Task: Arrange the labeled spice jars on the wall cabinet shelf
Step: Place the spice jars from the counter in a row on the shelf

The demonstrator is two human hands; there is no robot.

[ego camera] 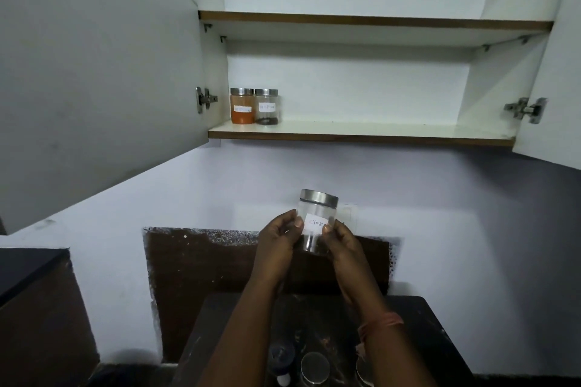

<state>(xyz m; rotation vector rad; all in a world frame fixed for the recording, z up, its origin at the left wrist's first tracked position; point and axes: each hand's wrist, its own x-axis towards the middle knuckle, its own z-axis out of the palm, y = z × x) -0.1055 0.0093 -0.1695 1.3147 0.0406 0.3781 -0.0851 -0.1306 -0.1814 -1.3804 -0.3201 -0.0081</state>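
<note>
A clear jar [317,214] with a steel lid and a white label reading "Cloves" is held upright in front of the wall, below the cabinet. My left hand [278,240] grips its left side and my right hand [341,243] grips its right side, both thumbs on the label. A little dark spice lies at its bottom. On the lower shelf [361,132] of the open wall cabinet, at the far left, stand an orange-filled jar [242,106] and, touching it on the right, a dark-spice jar [266,107], both labeled.
More steel-lidded jars [314,367] stand on the dark counter [418,333] below my arms. The cabinet doors hang open at left [100,72] and right [553,104]. The upper shelf [371,20] holds nothing visible. The lower shelf is bare to the right of the two jars.
</note>
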